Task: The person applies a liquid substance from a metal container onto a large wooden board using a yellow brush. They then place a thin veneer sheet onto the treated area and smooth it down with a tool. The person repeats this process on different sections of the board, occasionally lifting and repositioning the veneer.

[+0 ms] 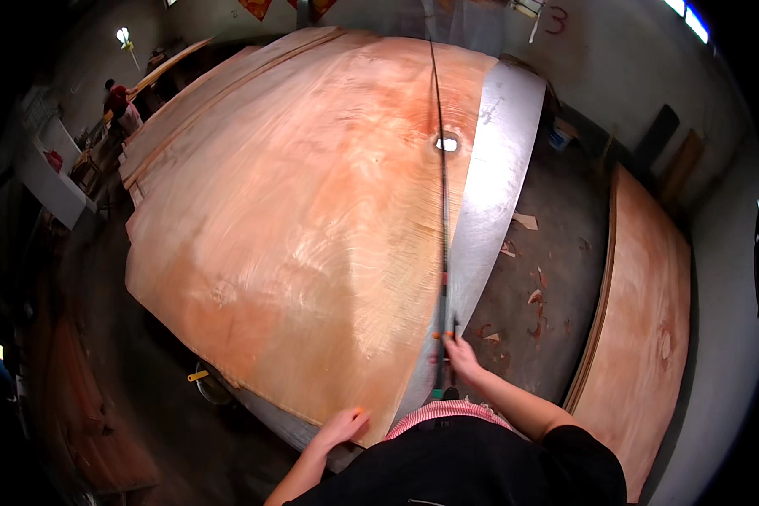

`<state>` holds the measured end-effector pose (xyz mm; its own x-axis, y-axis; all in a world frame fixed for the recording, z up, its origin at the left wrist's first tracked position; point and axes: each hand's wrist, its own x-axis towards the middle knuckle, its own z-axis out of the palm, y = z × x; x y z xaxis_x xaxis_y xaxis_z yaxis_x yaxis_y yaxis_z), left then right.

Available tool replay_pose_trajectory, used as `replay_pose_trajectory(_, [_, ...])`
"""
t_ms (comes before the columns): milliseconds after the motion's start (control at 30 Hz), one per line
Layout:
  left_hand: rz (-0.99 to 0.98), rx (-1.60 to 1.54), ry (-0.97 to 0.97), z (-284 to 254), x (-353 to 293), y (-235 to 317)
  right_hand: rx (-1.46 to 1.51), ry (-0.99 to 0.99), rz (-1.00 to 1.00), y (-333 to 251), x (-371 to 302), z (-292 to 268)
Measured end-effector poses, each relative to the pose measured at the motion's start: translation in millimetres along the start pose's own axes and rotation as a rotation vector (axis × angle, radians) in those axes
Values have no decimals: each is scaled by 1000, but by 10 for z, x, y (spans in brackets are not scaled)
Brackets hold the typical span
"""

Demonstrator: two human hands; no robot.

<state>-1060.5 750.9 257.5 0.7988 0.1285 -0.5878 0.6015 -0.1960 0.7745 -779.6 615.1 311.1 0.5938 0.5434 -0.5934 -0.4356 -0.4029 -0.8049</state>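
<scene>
Head view: the right hand [460, 356] is closed around the near part of a long, thin, dark rod [444, 219]. The rod extends away from the body, over the right-hand portion of a broad, reddish-tan wood sheet [287, 211]; whether it touches the sheet cannot be determined. Its near portion is blurred, with a green section visible below the grip. The left hand [339, 428] is at the near edge of the sheet, fingers drawn together and narrow; whether they pinch the edge or only rest on it cannot be told. The sheet lies on a silver-grey metal tabletop [510, 126], which is exposed along the right side. A small pale patch [447, 144] shows in the sheet near its far right. Right of the tabletop, reddish wood scraps [535, 297] lie on the dark floor [557, 236], near a stack of reddish-brown wood sheets [641, 320]. A co-worker in a red top [118, 99] stands at far left.
</scene>
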Motion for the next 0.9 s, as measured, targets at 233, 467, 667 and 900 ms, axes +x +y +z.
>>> replay_pose_trajectory(233, [-41, -1213, 92, -147, 504, 331, -620, -573, -153, -103, -158, 506])
replay_pose_trajectory(467, [-143, 10, 1068, -1228, 31, -679, -951, -436, -131, 274, -341, -122])
replay_pose_trajectory(667, [-283, 453, 1387, -1786, -264, -485, -1047, -429, -119, 478, -314, -236])
replay_pose_trajectory(900, [-439, 606, 1551, -1977, -243, -518, -1121, -493, -157, 510, -303, -376])
